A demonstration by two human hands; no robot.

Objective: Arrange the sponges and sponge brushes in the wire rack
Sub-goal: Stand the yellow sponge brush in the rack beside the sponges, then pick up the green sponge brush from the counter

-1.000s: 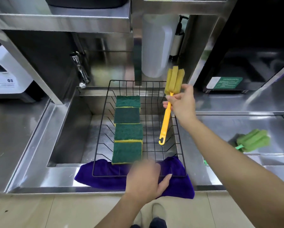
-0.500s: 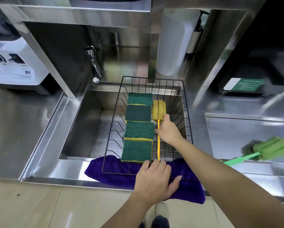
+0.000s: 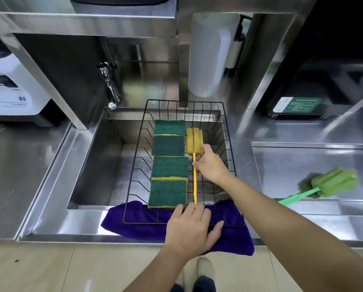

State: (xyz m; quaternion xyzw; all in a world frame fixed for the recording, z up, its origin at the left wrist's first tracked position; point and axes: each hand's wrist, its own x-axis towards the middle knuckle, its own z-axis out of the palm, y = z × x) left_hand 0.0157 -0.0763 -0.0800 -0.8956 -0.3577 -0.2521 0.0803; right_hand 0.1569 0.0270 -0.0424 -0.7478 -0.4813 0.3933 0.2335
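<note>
The green brush (image 3: 332, 184) lies right of the rack (image 3: 232, 165) (handle pointing leftward), nearer the right hand (image 3: 211, 165), whose fingers pinch the yellow brush (image 3: 194, 142).

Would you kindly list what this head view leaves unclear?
- Yellow brush handle end: hidden under the left hand.
- Right hand fingers' grip on the handle: hidden by the hand itself.
- Green brush handle end: behind the right forearm.
- Green label text: too small.
</note>
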